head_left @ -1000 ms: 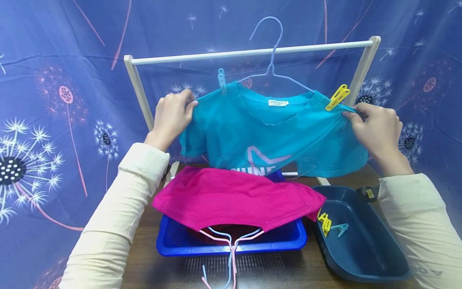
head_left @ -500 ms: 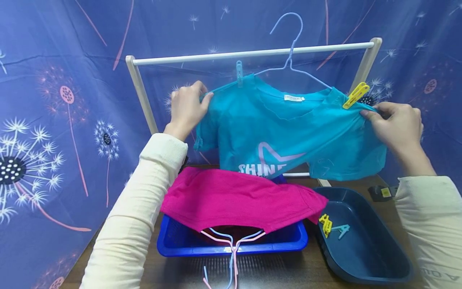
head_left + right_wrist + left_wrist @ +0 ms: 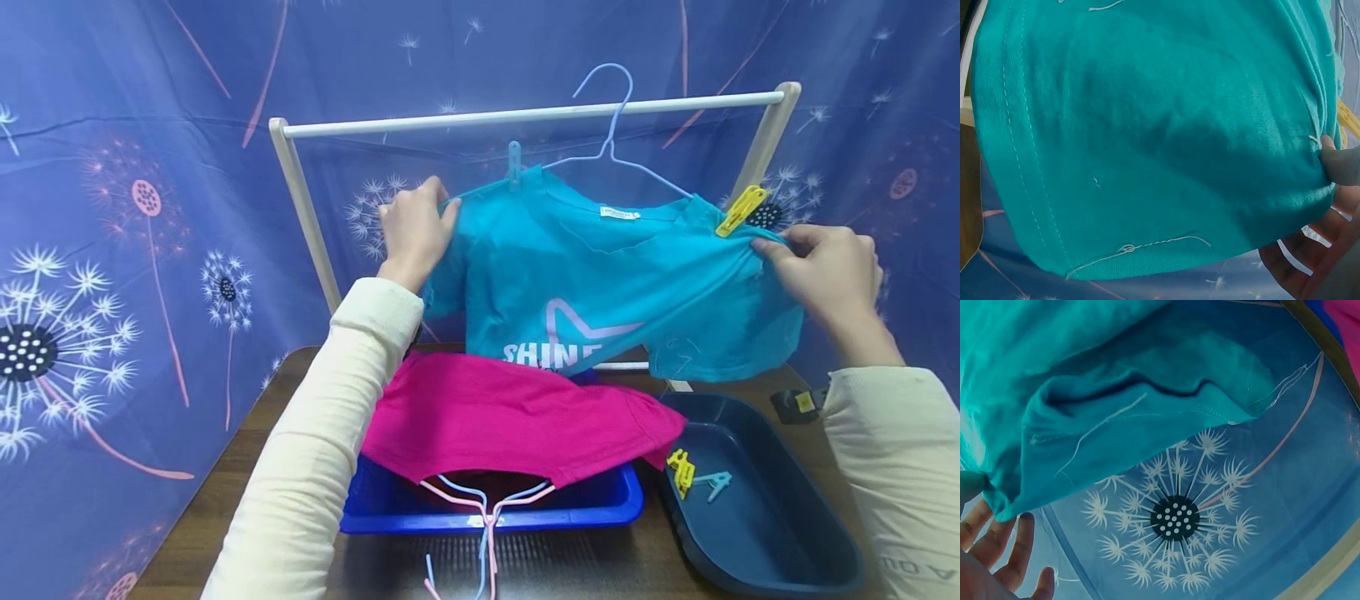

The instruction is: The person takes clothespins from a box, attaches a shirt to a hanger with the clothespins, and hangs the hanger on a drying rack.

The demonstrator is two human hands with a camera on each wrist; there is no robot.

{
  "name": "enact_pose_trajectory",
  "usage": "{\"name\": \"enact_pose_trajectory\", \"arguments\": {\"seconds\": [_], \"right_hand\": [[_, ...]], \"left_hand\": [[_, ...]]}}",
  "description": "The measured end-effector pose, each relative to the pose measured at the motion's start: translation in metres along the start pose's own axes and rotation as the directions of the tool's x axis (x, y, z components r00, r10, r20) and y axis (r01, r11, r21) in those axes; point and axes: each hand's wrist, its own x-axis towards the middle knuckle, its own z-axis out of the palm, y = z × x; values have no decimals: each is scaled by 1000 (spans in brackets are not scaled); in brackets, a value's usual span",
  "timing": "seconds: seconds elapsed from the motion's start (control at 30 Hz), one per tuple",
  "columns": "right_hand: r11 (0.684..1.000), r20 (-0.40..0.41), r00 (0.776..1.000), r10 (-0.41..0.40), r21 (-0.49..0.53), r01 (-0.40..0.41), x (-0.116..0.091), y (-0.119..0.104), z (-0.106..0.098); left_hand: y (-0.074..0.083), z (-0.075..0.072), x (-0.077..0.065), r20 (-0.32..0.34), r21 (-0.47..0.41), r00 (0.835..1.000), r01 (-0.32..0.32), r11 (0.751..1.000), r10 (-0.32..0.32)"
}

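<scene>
A turquoise T-shirt [image 3: 570, 275] with a white star and lettering is spread between both hands on a lilac hanger [image 3: 612, 142]. My left hand [image 3: 416, 229] pinches its left sleeve near the shoulder; in the left wrist view the sleeve edge [image 3: 1135, 444] runs from thumb and fingers. My right hand [image 3: 828, 271] pinches the other sleeve just outside a yellow clothespin [image 3: 742, 210]. A light blue clothespin [image 3: 514, 165] clips the left shoulder. The hanger's hook overlaps the white rail [image 3: 450, 122] of a wooden rack in the head view.
A magenta shirt [image 3: 517, 417] on pink and blue hangers [image 3: 487, 512] lies across a blue basket [image 3: 626, 500] in front. To its right, a dark tray [image 3: 795, 533] holds yellow clothespins [image 3: 681, 472] and a light blue clothespin [image 3: 714, 483]. A patterned curtain [image 3: 172, 317] hangs behind.
Both hands have moved right with the turquoise shirt and its hanger. Over the last half second the hook has dropped lower, nearer the rail's height.
</scene>
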Motion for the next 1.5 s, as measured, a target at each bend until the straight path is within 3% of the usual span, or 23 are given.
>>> {"name": "enact_pose_trajectory", "arguments": {"seconds": [0.3,0.5,0.67,0.77,0.87,1.0,1.13,1.3,1.5], "right_hand": [[1000,-31,999,-20,-24,19,0,1,4],[999,-50,999,-10,-31,8,-2,3,6],[999,-69,998,-7,-39,5,-3,7,8],[999,-58,998,2,-43,-5,-5,9,9],[999,-46,999,7,-47,-9,-5,12,11],[999,-44,999,-11,-53,9,-4,14,15],[996,-43,998,-55,-74,52,-5,14,18],[994,10,997,-70,-83,71,-6,15,22],[994,138,988,-66,-81,78,-5,18,26]], "left_hand": [[2,9,0,-11,6,999,40,999,-40],[3,14,-1,19,-1,999,45,999,-45],[3,20,-4,73,-10,996,43,999,-42],[0,26,-7,156,-39,987,42,998,-36],[-5,31,-11,293,-102,956,59,993,-27],[-15,36,-16,458,-185,888,123,975,-25],[-26,40,-21,545,-196,837,178,964,-43],[-37,47,-27,604,-156,794,200,967,-67],[-47,52,-36,635,-99,769,181,978,-78]]}}
